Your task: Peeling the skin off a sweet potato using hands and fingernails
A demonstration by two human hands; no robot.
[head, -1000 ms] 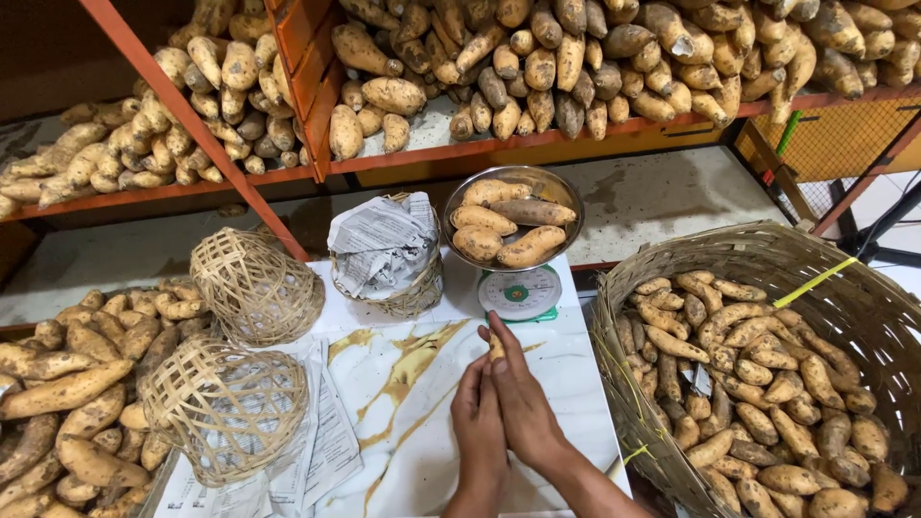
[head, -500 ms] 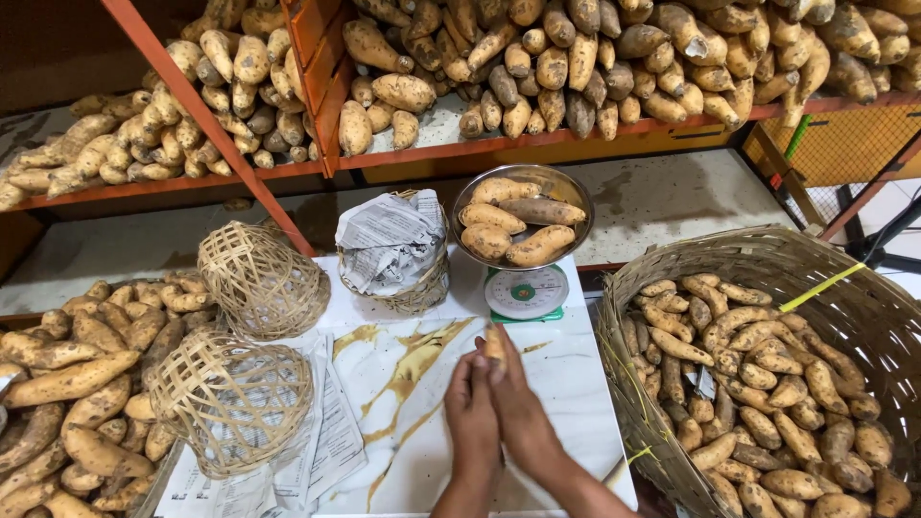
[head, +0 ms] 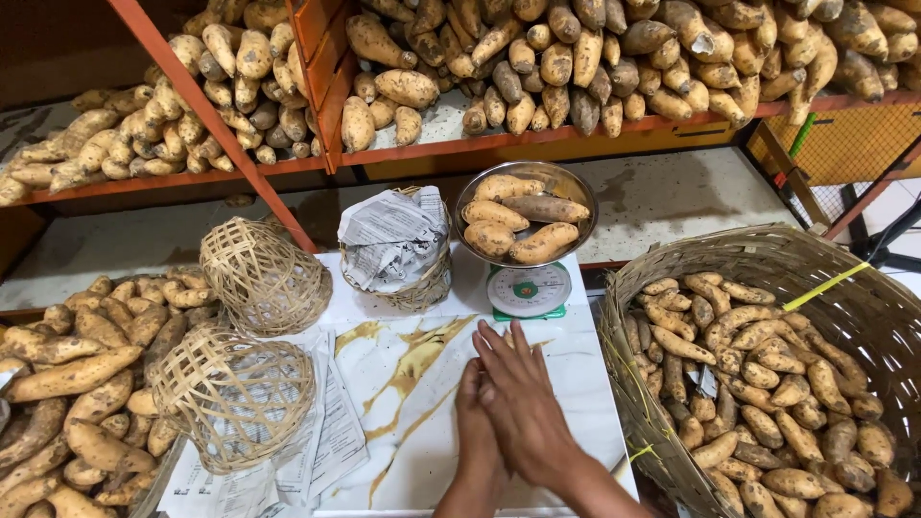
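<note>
My right hand [head: 526, 401] lies flat over my left hand [head: 473, 430] at the near edge of a white, gold-veined table top [head: 403, 369]. Both palms are pressed together and hold nothing; the left hand is partly hidden under the right. Just beyond my fingertips stands a green dial scale [head: 529, 291]. Its metal bowl [head: 578, 195] holds several sweet potatoes [head: 526, 223]. Left of the scale sits a small woven basket lined with newspaper [head: 393, 251].
Two small woven baskets lie upturned, one [head: 264, 275] behind the other [head: 235, 395], beside newspaper sheets [head: 331, 446]. A large wicker basket [head: 767, 251] of sweet potatoes stands at the right and a loose pile [head: 72, 369] at the left. Red-framed shelves [head: 537, 144] hold more behind.
My hands stay pressed together at the table's near edge, and the right one has slid a little across the left. The view has shifted slightly.
</note>
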